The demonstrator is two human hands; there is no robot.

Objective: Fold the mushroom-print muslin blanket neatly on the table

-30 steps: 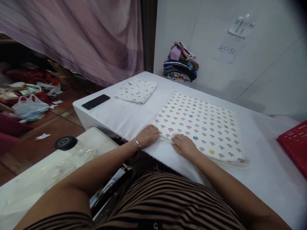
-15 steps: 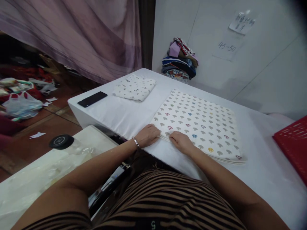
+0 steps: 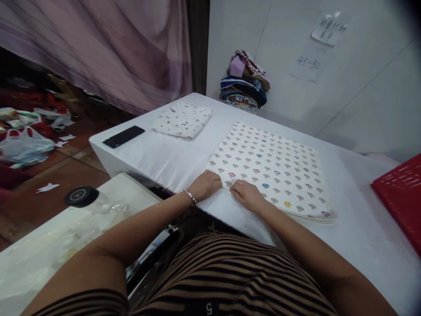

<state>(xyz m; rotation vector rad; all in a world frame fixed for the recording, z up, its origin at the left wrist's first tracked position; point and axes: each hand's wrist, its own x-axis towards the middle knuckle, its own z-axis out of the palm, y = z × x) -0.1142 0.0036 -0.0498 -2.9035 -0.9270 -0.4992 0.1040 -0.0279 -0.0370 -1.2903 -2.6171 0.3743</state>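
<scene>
A folded white cloth (image 3: 272,169) printed with grey and coloured mushrooms lies flat on the white-covered table. It has several layers at its near edge. My left hand (image 3: 206,185) is closed on that edge near the left corner, with a metal bracelet on the wrist. A short gap to the right, my right hand (image 3: 247,194) pinches the same edge, its fingers curled and the thumb side facing the left hand. The fingertips are partly hidden against the cloth.
Farther back on the table (image 3: 158,160) are a smaller folded patterned cloth (image 3: 184,120) and a black phone (image 3: 123,136). Folded clothes (image 3: 245,83) are piled by the wall. A red basket (image 3: 399,197) stands at right; a side surface with a black round object (image 3: 81,195) is at left.
My left hand has shifted slightly right along the cloth's near edge, closer to my right hand. My right hand keeps its pinch; the whole view has moved a little.
</scene>
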